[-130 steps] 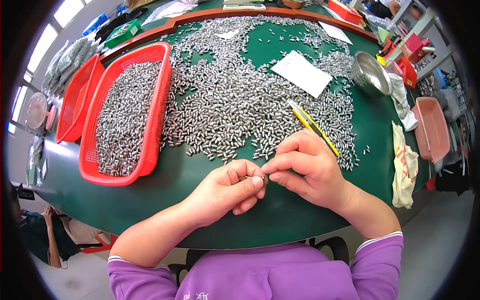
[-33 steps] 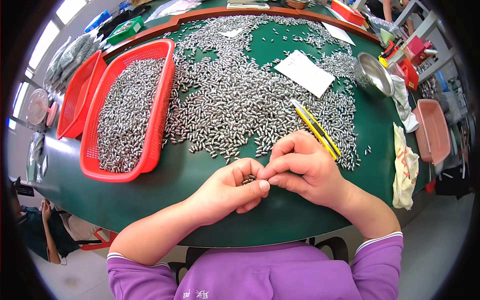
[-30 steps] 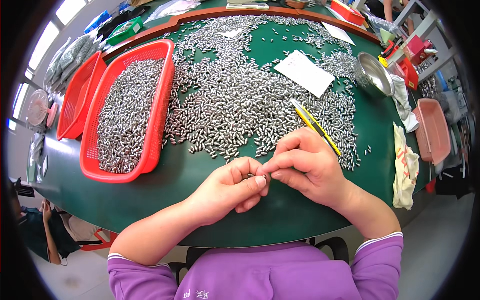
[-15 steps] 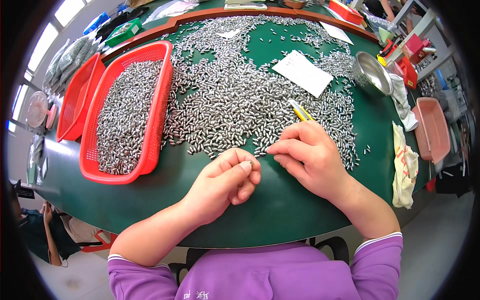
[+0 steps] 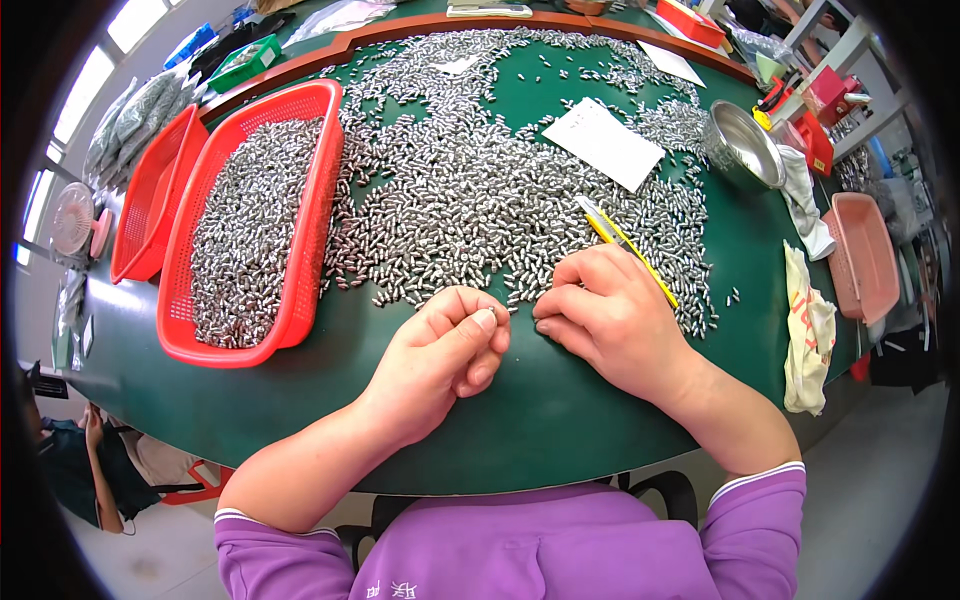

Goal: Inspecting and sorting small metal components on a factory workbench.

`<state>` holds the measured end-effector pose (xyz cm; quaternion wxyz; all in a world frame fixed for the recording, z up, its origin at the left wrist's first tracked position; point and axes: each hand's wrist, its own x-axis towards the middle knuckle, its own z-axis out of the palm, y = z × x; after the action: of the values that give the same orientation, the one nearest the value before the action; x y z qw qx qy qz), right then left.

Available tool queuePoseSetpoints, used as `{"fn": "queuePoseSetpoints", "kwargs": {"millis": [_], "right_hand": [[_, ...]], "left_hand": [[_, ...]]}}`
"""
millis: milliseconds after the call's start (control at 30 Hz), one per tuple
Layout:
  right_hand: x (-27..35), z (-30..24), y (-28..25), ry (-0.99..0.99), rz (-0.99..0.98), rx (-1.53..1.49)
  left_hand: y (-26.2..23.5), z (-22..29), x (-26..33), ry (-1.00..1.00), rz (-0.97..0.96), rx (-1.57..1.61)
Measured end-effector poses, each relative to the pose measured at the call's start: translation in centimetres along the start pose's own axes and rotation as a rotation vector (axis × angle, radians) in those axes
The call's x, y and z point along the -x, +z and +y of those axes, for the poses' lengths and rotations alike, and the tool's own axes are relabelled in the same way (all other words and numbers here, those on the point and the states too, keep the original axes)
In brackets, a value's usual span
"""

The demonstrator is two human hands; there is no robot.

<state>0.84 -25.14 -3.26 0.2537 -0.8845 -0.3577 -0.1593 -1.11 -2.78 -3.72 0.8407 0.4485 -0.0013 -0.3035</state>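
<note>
The left hand [image 5: 430, 350] is positioned above the worktop [image 5: 560, 430], its fingers curled inward and its thumb pressed against the index finger. A small metal piece [image 5: 492, 311] is gripped at the thumb tip; most of it is hidden. The right hand [image 5: 615, 315] is located to the right of the left fingers, apart from them. Its fingers are bent and drawn together; whether they grip anything cannot be determined. The pile of metal pieces [image 5: 460, 210] lies directly beyond both sets of fingers, its near edge just beside the right fingertips. A yellow cutter [image 5: 655, 276] lies on the pile beyond the right fingers, partly covered by the right hand. Left of the left fingers, well apart, a red basket [image 5: 240, 357] contains similar pieces. White paper [image 5: 605, 145] rests farther beyond the right fingers.
</note>
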Motion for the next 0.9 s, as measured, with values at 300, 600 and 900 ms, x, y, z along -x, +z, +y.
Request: {"fn": "queuePoseSetpoints", "kwargs": {"millis": [300,600,900], "right_hand": [[-0.3,-0.8,-1.0,-0.039,0.145,-0.022],[-0.3,-1.4,-1.7,-0.113,0.184,0.112],[-0.1,-1.6,-1.7,-0.012,0.104,0.141]], "left_hand": [[0.0,0.0,0.1,0.015,0.008,0.01],[0.2,0.1,0.1,0.015,-0.006,0.012],[0.2,0.1,0.3,-0.036,-0.077,-0.032]]}}
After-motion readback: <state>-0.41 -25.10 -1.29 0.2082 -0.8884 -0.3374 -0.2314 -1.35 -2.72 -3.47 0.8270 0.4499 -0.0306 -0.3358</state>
